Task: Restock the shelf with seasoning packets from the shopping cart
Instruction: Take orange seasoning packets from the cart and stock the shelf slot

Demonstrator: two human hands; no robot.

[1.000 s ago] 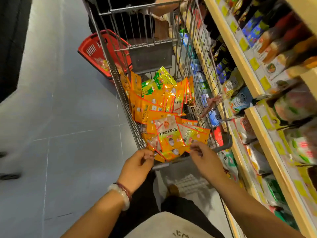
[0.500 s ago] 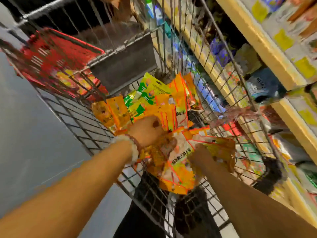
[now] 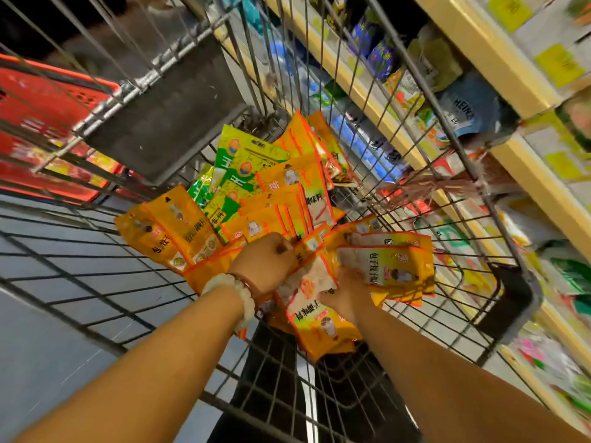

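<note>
Both my arms reach into the wire shopping cart (image 3: 96,270). Several orange seasoning packets (image 3: 182,231) and a few green ones (image 3: 243,164) lie heaped in its basket. My left hand (image 3: 265,260), a white bead bracelet on its wrist, is curled into the pile and grips orange packets. My right hand (image 3: 345,295) holds a fanned bunch of orange packets (image 3: 393,266) from underneath; most of its fingers are hidden behind them. The shelf (image 3: 473,36) runs along the right side of the cart.
A red shopping basket (image 3: 48,100) sits on the floor beyond the cart's left wall. The grey child-seat flap (image 3: 166,123) hangs at the cart's far end. Yellow-edged shelves on the right hold blue and green bags (image 3: 470,107). Grey tiled floor (image 3: 38,353) lies to the left.
A second ago both hands were at the cart's near rim. They have since reached down into the basket and taken hold of orange packets; the camera has leaned in over the cart.
</note>
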